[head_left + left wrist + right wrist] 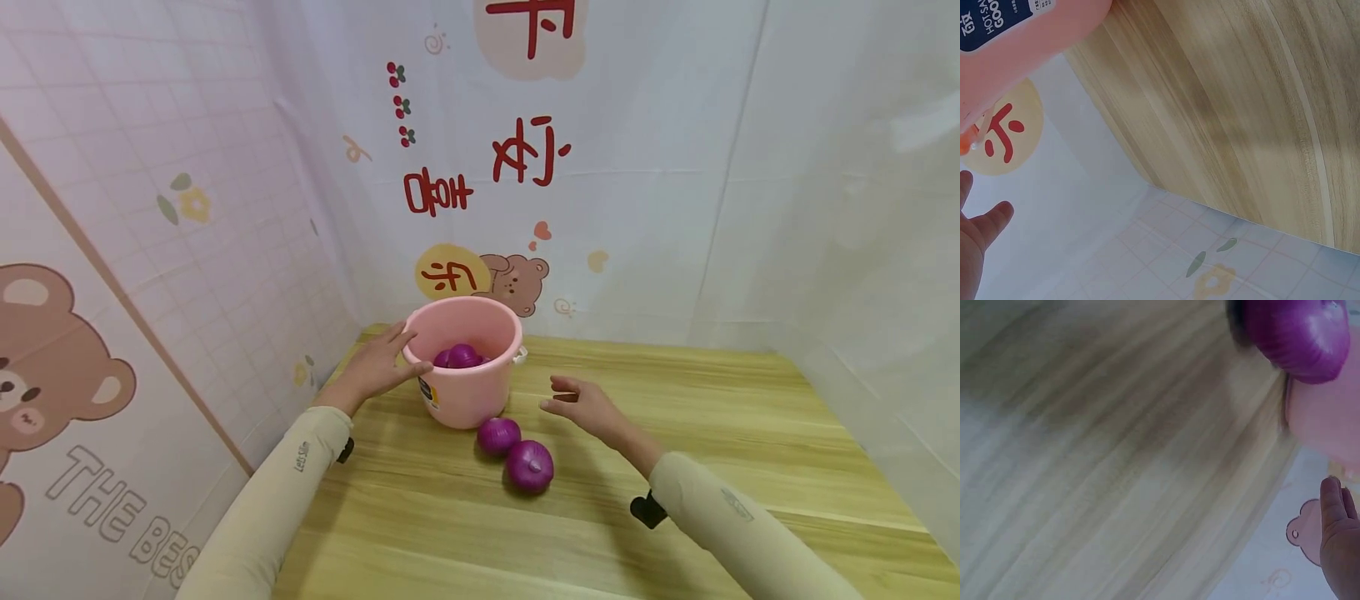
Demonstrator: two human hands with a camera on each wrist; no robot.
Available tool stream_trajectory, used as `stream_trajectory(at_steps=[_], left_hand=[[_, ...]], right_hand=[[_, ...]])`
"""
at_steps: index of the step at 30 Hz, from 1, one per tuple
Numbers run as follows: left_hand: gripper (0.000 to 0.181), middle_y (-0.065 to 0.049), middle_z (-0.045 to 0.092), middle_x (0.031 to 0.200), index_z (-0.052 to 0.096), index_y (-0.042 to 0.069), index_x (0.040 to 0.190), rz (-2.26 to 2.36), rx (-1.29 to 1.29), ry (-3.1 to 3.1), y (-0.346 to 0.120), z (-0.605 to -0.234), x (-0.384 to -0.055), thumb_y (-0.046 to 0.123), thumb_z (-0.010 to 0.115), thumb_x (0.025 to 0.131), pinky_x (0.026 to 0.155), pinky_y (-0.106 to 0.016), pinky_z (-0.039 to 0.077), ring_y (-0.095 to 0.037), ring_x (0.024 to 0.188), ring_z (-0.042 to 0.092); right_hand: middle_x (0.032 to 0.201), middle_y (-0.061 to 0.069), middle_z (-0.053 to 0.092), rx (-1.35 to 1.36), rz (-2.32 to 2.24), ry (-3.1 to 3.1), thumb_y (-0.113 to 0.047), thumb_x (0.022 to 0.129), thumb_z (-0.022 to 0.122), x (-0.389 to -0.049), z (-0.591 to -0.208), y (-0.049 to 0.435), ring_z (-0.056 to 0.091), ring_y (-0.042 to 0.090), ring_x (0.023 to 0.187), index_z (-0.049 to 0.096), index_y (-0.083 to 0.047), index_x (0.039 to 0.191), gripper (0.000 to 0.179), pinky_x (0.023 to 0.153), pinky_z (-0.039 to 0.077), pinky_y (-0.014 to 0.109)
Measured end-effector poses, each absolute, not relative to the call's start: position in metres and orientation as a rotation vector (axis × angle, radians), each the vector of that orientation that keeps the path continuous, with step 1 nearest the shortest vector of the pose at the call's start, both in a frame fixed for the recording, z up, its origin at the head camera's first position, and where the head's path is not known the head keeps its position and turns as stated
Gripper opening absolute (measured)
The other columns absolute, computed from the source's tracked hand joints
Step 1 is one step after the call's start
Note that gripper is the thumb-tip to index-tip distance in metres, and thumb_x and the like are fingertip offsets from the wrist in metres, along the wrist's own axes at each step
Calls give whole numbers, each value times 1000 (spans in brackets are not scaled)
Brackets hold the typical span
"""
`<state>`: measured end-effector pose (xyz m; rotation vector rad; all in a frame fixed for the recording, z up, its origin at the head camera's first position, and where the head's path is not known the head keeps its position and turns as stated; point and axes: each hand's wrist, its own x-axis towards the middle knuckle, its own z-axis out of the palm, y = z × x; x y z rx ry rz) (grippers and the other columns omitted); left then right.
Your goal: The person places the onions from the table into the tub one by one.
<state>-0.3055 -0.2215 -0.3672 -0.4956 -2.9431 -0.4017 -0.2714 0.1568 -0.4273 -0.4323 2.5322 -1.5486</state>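
Observation:
A pink bucket point(468, 396) stands on the wooden table, with several purple onions point(463, 356) inside it. My left hand point(381, 363) is at the bucket's left rim, fingers spread; whether it touches the rim I cannot tell. In the left wrist view, the bucket's side point(1016, 69) and part of the hand point(974, 240) show. Two more onions lie on the table before the bucket: one point(498, 436) close to its base, another point(530, 467) nearer to me. To their right, my right hand point(592, 410) hovers with loosely bent fingers, holding nothing.
The wooden table point(675, 417) reaches the printed sheets that hang behind and on both sides. A white handle joint point(520, 356) sticks out from the bucket's right side. Each forearm carries a black wrist device point(648, 509) under a pale sleeve.

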Motion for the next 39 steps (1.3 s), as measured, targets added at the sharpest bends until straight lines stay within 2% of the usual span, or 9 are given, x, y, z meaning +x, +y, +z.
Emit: stream_trajectory(at_steps=[8,16,25,31,39], left_hand=[[92,-6,12,150,28,18,144,-403,-498,-2939,-221,-368,-305,78,35,75,101,-54,24,-32,133,20],[90,-6,12,150,26,19,144,-389,-495,-2947,-221,-370,-307,77,37,75,102,-54,23,-31,133,19],[90,-6,12,150,26,19,144,-396,-502,-2947,-222,-367,-305,77,37,75,101,-55,23,-32,133,18],[93,-4,11,150,26,19,144,-404,-499,-2948,-221,-365,-303,80,34,73,101,-54,24,-32,133,19],[95,-4,11,150,26,20,144,-416,-496,-2940,-222,-367,-304,81,34,72,100,-55,25,-32,133,19]], right_hand=[[132,10,47,-495,-1527,2433,-35,78,71,-256,-442,157,46,30,117,45,-9,133,66,90,44,39],[132,11,46,-562,-1504,2364,-31,80,69,-242,-455,154,45,30,119,44,-6,132,64,93,42,39],[132,17,45,-609,-1544,2267,-23,77,74,-230,-465,150,41,37,120,42,0,133,68,96,35,47],[133,23,41,-637,-1554,2221,-19,77,73,-227,-470,150,42,36,119,39,3,134,70,96,35,49],[129,19,47,-659,-1518,2242,-20,76,74,-228,-480,149,46,32,115,37,5,134,73,95,38,45]])
